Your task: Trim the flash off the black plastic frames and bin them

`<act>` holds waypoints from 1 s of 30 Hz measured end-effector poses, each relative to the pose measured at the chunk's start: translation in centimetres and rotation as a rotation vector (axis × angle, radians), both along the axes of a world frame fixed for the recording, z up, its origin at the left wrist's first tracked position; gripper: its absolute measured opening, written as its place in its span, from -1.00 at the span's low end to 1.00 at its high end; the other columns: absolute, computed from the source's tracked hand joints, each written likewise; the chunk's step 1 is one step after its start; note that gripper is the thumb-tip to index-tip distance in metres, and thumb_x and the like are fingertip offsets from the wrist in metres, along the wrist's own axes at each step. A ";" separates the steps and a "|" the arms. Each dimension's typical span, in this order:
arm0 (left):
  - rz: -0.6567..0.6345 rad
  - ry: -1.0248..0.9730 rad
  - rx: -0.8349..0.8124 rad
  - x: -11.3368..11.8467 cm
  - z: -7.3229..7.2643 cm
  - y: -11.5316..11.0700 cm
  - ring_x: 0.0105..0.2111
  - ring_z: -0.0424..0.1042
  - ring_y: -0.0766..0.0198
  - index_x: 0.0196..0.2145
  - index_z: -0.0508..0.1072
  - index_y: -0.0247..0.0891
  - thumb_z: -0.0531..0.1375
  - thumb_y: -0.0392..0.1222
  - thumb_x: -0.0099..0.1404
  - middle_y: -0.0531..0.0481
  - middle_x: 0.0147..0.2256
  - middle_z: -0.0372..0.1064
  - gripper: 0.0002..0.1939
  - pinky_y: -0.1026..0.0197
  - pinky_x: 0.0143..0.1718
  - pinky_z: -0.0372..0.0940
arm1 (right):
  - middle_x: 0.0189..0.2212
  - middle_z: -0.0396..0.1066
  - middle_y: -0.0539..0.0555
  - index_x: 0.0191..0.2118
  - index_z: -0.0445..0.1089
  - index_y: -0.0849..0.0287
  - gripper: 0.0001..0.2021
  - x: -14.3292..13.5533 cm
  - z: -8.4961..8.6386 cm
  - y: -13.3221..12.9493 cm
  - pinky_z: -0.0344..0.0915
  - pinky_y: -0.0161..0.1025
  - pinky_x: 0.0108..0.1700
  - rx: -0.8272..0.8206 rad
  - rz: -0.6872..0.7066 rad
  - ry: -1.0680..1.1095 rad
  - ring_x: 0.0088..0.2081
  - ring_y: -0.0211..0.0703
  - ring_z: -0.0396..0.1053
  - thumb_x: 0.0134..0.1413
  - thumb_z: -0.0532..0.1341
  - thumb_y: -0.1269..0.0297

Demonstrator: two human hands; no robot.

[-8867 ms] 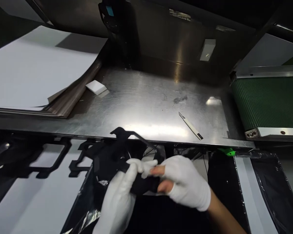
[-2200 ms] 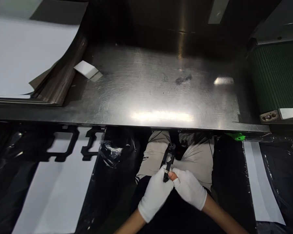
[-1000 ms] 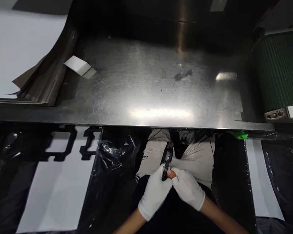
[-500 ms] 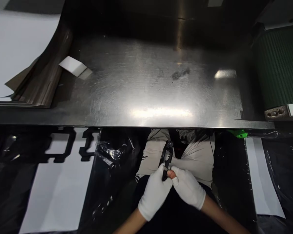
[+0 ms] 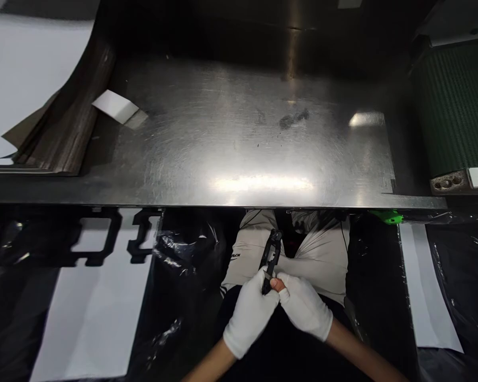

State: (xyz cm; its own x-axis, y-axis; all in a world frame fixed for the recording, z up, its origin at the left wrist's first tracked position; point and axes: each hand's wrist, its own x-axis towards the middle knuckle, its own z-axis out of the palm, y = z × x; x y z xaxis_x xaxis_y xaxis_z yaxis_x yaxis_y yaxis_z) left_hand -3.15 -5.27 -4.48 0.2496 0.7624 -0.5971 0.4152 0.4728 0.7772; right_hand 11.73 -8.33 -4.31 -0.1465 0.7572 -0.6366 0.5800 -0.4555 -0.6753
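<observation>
A slim black plastic frame is held above my lap, tilted with its far end pointing away from me. My left hand, in a white glove, is closed around its near end. Close beside it, my right hand is closed in a pinch against the frame; its glove leaves the thumb tip bare. From the right thumb a thin grey blade-like piece reaches across the frame. Its other end is hidden in the right fingers.
The metal table spans the view ahead, bearing a stack of sheets and a small white block. A green ribbed box stands right. Black frames lie over white paper at lower left. A green object sits under the table edge.
Both hands and the black frame have shifted very slightly left in view, as has the whole scene. The grip on the frame looks the same.
</observation>
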 end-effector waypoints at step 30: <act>0.026 0.054 0.005 0.5 0.7 0.2 -0.44 0.30 0.14 -0.41 0.30 -0.10 0.21 -0.07 0.25 0.04 -0.47 0.34 -0.84 0.11 -0.36 0.24 | -0.45 0.40 0.01 -0.34 0.20 0.07 -0.62 -0.2 0.3 -0.2 0.06 -0.22 -0.38 -0.020 -0.131 0.066 -0.44 -0.17 0.30 0.61 -0.02 0.10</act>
